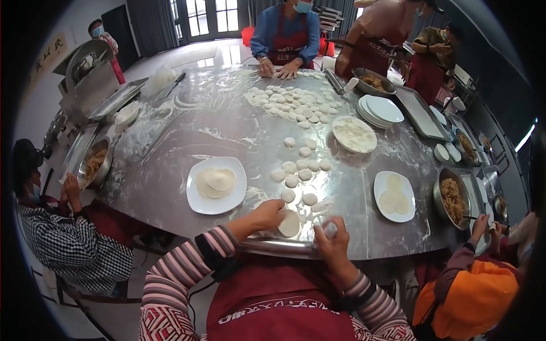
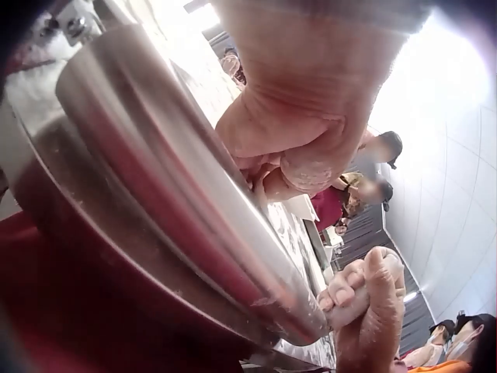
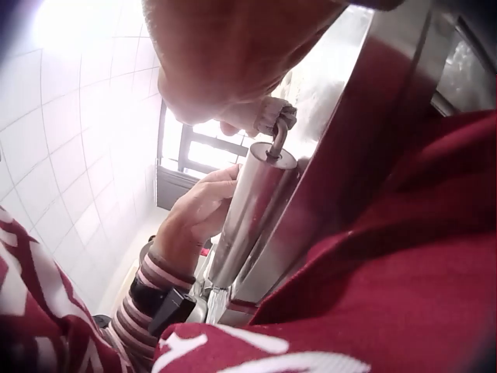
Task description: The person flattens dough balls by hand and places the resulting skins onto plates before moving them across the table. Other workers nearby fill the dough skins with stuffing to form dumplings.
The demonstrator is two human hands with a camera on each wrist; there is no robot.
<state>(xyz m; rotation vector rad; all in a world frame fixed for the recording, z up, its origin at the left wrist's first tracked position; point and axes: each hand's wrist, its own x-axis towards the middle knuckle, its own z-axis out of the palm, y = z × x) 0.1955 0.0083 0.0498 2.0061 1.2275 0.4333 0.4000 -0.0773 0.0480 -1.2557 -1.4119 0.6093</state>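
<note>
In the head view my left hand [image 1: 266, 217] is at the near table edge, its fingertips pinching the left rim of a flat round dough wrapper [image 1: 289, 224]. A steel roller [image 1: 276, 248] lies along that edge in front of the apron. My right hand [image 1: 334, 245] grips the roller's whitish wrapped handle [image 1: 329, 229] at the right end. A bent metal rod [image 3: 278, 140] joins the handle to the roller in the right wrist view. Curled fingers of the right hand [image 2: 365, 307] show beside the roller's end in the left wrist view. The wrapper is hidden there behind the left hand.
Small dough rounds [image 1: 292, 181] lie ahead, with many more beyond. A square plate of wrappers [image 1: 196, 199] stands left, another plate [image 1: 406, 213] right. Farther off are a flour plate [image 1: 364, 145] and a filling bowl [image 1: 438, 196]. Several people sit or stand around the table.
</note>
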